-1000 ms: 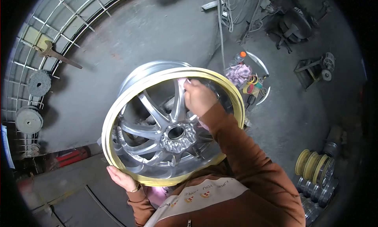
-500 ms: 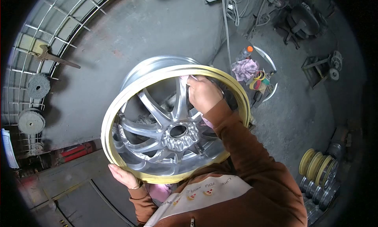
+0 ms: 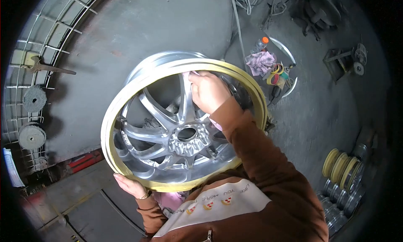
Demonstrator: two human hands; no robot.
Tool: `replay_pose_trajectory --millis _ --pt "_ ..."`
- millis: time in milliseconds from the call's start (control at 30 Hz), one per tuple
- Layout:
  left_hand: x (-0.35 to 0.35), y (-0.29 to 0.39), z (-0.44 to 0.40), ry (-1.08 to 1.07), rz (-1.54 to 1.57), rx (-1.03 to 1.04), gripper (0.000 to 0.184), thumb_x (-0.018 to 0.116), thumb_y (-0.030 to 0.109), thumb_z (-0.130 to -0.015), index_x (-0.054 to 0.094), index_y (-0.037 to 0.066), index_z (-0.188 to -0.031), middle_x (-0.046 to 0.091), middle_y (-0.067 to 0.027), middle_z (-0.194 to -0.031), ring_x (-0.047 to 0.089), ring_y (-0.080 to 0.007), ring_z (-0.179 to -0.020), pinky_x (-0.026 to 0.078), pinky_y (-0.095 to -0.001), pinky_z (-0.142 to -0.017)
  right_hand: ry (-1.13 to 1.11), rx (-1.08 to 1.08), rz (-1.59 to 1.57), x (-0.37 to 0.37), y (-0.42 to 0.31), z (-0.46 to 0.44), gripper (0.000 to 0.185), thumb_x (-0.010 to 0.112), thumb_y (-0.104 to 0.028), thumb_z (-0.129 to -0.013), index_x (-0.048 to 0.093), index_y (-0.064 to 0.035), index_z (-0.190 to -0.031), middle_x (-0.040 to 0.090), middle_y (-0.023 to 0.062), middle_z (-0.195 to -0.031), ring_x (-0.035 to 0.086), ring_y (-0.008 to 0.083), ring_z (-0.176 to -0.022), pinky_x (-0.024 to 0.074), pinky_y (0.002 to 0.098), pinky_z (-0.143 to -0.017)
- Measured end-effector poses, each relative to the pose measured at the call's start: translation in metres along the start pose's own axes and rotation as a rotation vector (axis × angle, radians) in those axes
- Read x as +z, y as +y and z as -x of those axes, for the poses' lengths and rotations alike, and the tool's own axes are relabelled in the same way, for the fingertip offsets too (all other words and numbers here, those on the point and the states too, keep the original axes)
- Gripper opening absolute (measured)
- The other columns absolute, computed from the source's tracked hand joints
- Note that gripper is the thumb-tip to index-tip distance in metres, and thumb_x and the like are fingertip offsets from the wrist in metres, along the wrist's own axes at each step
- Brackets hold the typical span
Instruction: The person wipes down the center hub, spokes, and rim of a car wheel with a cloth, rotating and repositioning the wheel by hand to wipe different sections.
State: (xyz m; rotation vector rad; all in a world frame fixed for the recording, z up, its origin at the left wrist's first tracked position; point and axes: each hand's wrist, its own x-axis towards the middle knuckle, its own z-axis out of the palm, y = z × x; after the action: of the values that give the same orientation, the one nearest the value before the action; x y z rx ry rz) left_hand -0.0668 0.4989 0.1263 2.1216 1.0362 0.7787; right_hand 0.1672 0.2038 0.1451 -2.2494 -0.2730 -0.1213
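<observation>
A polished silver car wheel rim [image 3: 145, 135] with several spokes is tilted in front of my body. Its outer lip [image 3: 108, 137] is covered in yellow. At its lower left edge, my left hand [image 3: 130, 186] grips the lip, with some of the fingers hidden by it. My right hand [image 3: 211, 94] reaches inside the lip and presses a pink cloth [image 3: 186, 75] against the upper spoke. More pink shows beneath my right wrist. Another pink cloth [image 3: 170, 198] lies between the wheel and my lap.
Right of the wheel, an orange-capped bottle [image 3: 263, 43], a crumpled pink rag [image 3: 261, 62] and tape rolls [image 3: 277, 74] sit together. Stacked wheels [image 3: 342, 168] stand at lower right. A wire rack [image 3: 42, 40] on the left carries a wrench [image 3: 52, 68] and grey abrasive discs [image 3: 32, 136].
The wheel and both hands appear slightly higher and further left in view, as the camera has shifted. My right hand stays with its cloth at the upper spoke; my left keeps its hold.
</observation>
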Motion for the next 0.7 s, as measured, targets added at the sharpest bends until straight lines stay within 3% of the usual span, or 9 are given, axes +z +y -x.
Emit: replay_pose_trajectory --millis 133,233,367,533,600,667,700 --pt "0.0 0.011 0.0 -0.036 0.059 -0.046 0.064 0.035 0.042 -0.102 0.038 -0.014 -0.134 0.042 -0.027 -0.138 0.044 -0.0318 -0.126 0.033 -0.0356 -0.106 0.103 -0.153 -0.158 0.004 0.015 0.01 0.021 0.054 -0.004 -0.081 0.066 -0.0066 -0.098 0.061 0.0167 -0.093 0.06 0.038 -0.081 0.0493 0.0451 -0.073" --pt "-0.001 0.016 0.001 -0.07 0.121 -0.077 0.065 0.034 0.042 -0.102 0.038 -0.014 -0.134 0.043 -0.0263 -0.138 0.045 -0.0312 -0.124 0.033 -0.0357 -0.105 -0.039 -0.183 0.153 -0.007 0.007 0.039 0.018 0.059 -0.011 -0.081 0.066 -0.0131 -0.098 0.052 0.012 -0.085 0.062 0.0281 -0.076 0.0537 0.0417 -0.06" --pt "0.001 0.003 -0.001 -0.015 0.042 -0.008 0.062 0.035 0.04 -0.102 0.041 -0.013 -0.132 0.043 -0.0294 -0.136 0.044 -0.0353 -0.125 0.033 -0.038 -0.105 -0.053 -0.287 0.235 -0.009 0.012 0.071 0.023 0.059 -0.012 -0.08 0.066 -0.0169 -0.102 0.049 0.0079 -0.087 0.06 0.0244 -0.075 0.0549 0.0383 -0.062" --pt "-0.002 0.007 -0.002 -0.066 0.074 -0.021 0.06 0.034 0.039 -0.102 0.04 -0.012 -0.133 0.04 -0.0289 -0.139 0.042 -0.0363 -0.127 0.031 -0.0385 -0.107 0.047 -0.341 0.311 -0.013 0.021 0.014 0.029 0.054 -0.007 -0.081 0.064 -0.0164 -0.106 0.051 0.0101 -0.09 0.058 0.0262 -0.085 0.0536 0.0375 -0.064" --pt "0.0 0.012 0.0 -0.061 0.059 -0.024 0.06 0.034 0.039 -0.102 0.041 -0.012 -0.133 0.04 -0.0289 -0.139 0.042 -0.0368 -0.127 0.031 -0.0385 -0.107 0.01 -0.358 0.28 -0.012 0.019 0.023 0.029 0.06 -0.007 -0.074 0.066 -0.0178 -0.1 0.049 0.0075 -0.086 0.056 0.0248 -0.084 0.0511 0.0387 -0.062" --pt "-0.001 0.012 0.001 -0.046 0.038 -0.044 0.059 0.034 0.038 -0.102 0.041 -0.012 -0.133 0.04 -0.0289 -0.14 0.041 -0.0372 -0.127 0.031 -0.0385 -0.107 -0.001 -0.456 0.383 -0.011 0.015 0.056 0.03 0.06 -0.01 -0.073 0.067 -0.0199 -0.1 0.048 0.0045 -0.084 0.054 0.0221 -0.083 0.0489 0.0341 -0.061" --pt "-0.001 0.012 0.001 -0.046 0.059 -0.05 0.059 0.034 0.038 -0.102 0.041 -0.012 -0.133 0.041 -0.0287 -0.138 0.043 -0.0367 -0.126 0.032 -0.0383 -0.106 -0.114 -0.506 0.444 -0.005 0.019 0.072 0.032 0.059 -0.013 -0.073 0.068 -0.0215 -0.103 0.05 0.0038 -0.089 0.052 0.0209 -0.082 0.0463 0.0307 -0.063"
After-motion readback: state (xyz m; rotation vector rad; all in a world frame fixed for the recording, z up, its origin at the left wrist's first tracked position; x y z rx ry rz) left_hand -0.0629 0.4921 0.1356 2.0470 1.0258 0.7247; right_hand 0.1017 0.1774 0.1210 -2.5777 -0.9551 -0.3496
